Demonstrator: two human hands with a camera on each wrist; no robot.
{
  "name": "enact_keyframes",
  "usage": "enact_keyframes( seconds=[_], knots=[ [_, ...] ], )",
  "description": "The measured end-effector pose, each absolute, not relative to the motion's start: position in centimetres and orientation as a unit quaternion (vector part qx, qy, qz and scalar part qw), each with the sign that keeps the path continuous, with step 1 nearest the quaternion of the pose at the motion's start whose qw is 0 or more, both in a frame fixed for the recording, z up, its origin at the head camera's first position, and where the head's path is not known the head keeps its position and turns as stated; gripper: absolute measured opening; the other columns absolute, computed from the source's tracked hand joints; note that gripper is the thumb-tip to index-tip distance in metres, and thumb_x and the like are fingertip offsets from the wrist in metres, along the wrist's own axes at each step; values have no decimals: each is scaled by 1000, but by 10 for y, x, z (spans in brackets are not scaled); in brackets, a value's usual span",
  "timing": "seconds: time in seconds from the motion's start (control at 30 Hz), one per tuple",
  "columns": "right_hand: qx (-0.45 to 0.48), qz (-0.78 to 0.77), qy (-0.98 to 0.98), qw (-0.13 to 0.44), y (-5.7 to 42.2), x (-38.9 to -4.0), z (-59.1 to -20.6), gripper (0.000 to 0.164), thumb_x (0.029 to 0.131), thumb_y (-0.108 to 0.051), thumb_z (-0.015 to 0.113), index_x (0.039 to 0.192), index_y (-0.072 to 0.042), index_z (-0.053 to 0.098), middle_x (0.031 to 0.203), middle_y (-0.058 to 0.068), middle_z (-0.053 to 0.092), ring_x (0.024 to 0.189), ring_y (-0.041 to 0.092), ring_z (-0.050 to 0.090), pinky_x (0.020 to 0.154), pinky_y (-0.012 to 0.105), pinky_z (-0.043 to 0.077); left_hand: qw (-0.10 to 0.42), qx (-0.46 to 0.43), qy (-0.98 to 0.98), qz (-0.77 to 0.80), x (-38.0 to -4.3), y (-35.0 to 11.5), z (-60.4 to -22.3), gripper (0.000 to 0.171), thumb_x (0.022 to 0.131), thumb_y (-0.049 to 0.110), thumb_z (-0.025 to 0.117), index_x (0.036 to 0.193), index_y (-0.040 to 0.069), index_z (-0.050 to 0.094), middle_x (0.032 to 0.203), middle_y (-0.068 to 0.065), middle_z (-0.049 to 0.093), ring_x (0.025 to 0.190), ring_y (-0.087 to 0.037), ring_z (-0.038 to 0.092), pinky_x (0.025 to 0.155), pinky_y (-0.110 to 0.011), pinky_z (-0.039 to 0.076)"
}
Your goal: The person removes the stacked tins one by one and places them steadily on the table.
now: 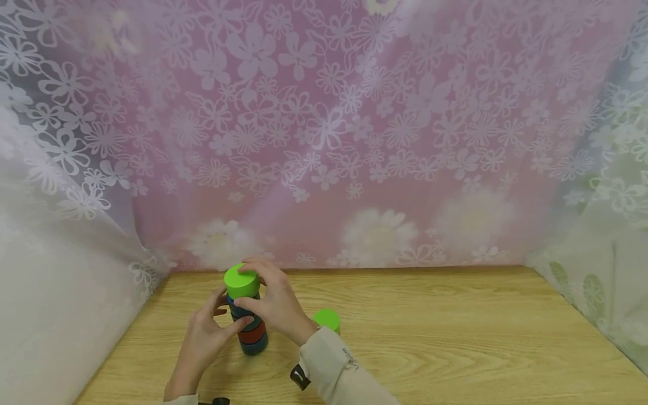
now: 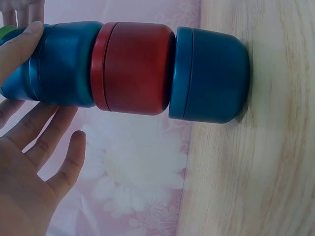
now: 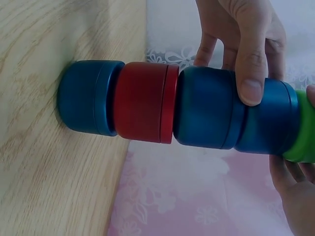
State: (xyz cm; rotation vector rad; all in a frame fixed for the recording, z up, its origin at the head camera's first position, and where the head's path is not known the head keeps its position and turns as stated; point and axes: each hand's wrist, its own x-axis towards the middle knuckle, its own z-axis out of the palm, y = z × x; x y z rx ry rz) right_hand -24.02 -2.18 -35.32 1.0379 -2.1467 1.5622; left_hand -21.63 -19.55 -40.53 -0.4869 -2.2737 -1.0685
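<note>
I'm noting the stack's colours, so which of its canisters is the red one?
The red canister is second from the bottom, directly on the lowest blue canister. The others stacked are blue, except the green piece on top.

I count: 3 metallic-blue cylindrical canisters with rounded bases | 1 metallic-red rounded canister | 2 bright-green round-topped pieces | my grips: 2, one left grip, one right grip | 1 pale wood-grain tabletop

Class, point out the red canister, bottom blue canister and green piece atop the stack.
Red canister [image 3: 142,102]: right wrist view, its side.
Bottom blue canister [image 2: 211,75]: left wrist view, its side.
Green piece [image 1: 236,279]: head view, its top.
</note>
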Motion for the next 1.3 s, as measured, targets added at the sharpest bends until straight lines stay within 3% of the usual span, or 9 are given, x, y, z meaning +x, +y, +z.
enact_keyframes(
  seconds=[0.33,0.77,1.3],
  knots=[
    [371,541,-742,140,-13,-240,-352,44,86,1,80,126,0,62,140,12,54,126,28,55,102,30,49,273,-172,-852,-413,-216,-194,-404,74,74,2,90,139,-2,54,111,-12,72,98,-33,69,79,-55,58],
    [362,557,-732,149,-3,-241,-355,43,85,4,80,124,1,63,141,12,54,126,30,56,102,38,50,250,-156,-853,-431,-215,-193,-403,74,77,4,89,142,3,53,110,-10,72,101,-33,68,83,-56,57],
    [355,555,-733,169,15,-238,-358,48,80,9,82,123,1,63,136,15,56,123,32,58,100,43,52,271,-165,-849,-423,-216,-194,-406,73,76,2,89,139,0,54,110,-14,72,98,-34,69,80,-55,58]
  ],
)
